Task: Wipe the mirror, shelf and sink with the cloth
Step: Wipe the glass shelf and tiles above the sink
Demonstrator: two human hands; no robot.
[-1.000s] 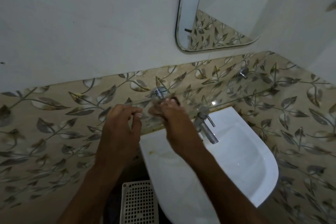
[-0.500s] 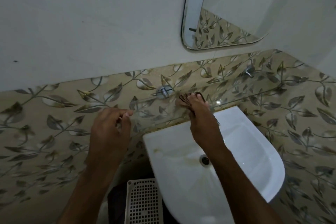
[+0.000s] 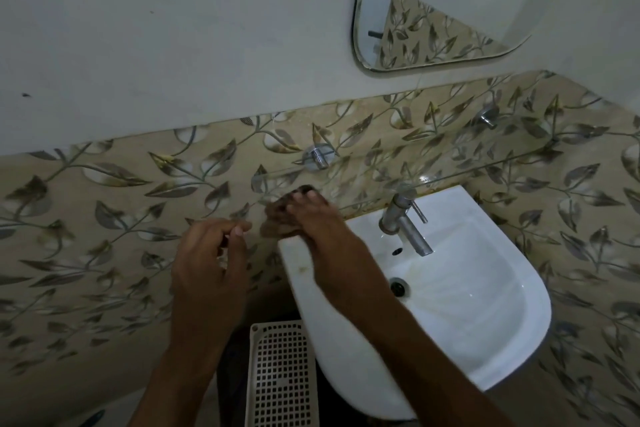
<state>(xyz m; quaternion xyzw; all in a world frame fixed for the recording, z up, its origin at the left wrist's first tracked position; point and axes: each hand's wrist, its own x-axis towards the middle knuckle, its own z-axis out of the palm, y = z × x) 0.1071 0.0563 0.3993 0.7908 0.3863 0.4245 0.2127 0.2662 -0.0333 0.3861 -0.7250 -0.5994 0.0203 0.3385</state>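
My right hand (image 3: 317, 218) presses a dark brown cloth (image 3: 277, 215) flat on the left end of the clear glass shelf (image 3: 467, 166), just above the sink's back left corner. The shelf hangs on two chrome brackets along the leaf-patterned tiles. My left hand (image 3: 211, 253) hovers to the left of the shelf's end, fingers curled loosely with thumb near the fingertips and nothing in it. The white sink (image 3: 485, 340) sits below on the right. The mirror (image 3: 440, 7) hangs on the wall at the upper right.
A chrome tap (image 3: 405, 222) stands at the sink's back edge, right of my right hand. A white perforated plastic basket (image 3: 280, 374) stands on the floor under the sink's left side. The right wall meets the sink in a corner.
My right hand has slid the cloth back to the left along the shelf, uncovering the tap. The left hand has stayed by the shelf's left end.
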